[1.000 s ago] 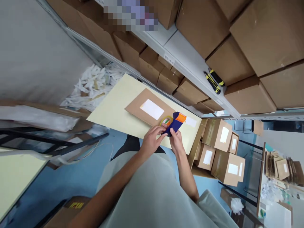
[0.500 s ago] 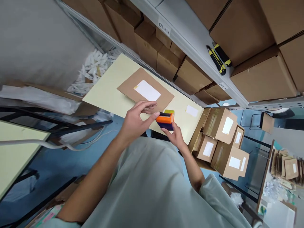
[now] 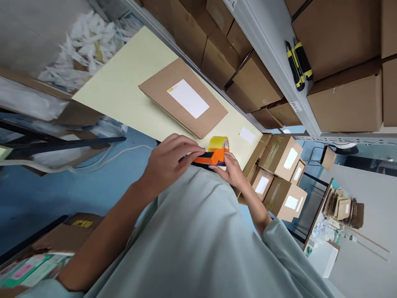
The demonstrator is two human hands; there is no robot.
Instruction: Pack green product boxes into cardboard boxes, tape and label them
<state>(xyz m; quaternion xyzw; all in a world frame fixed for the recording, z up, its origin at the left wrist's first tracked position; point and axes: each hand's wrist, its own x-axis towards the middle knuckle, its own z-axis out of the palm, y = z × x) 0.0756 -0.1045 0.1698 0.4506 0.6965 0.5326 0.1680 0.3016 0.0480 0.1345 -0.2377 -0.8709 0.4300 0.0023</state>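
Note:
My right hand [image 3: 232, 169] grips an orange tape dispenser [image 3: 217, 156] by its right end, in front of my body. A roll of yellow tape [image 3: 218, 143] sits on the dispenser's far side. My left hand [image 3: 172, 159] is closed at the dispenser's dark front end, thumb and fingers pinching there; whether a loose tape end is between them is too small to tell. Just beyond my hands, a flat brown cardboard mailer [image 3: 161, 87] lies on the pale yellow table [image 3: 124, 74]. It bears a white label [image 3: 189, 99].
A small white label [image 3: 247, 135] lies on the table's right part. Labelled cartons [image 3: 276, 157] are stacked at its right end. A shelf [image 3: 263, 33] above holds boxes and two yellow-black box cutters [image 3: 299, 64]. White crumpled scraps [image 3: 83, 45] fill the far left.
The dispenser has turned so its yellow roll shows more. My left fingers have closed in at its front end. The view has shifted, bringing the table and mailer nearer.

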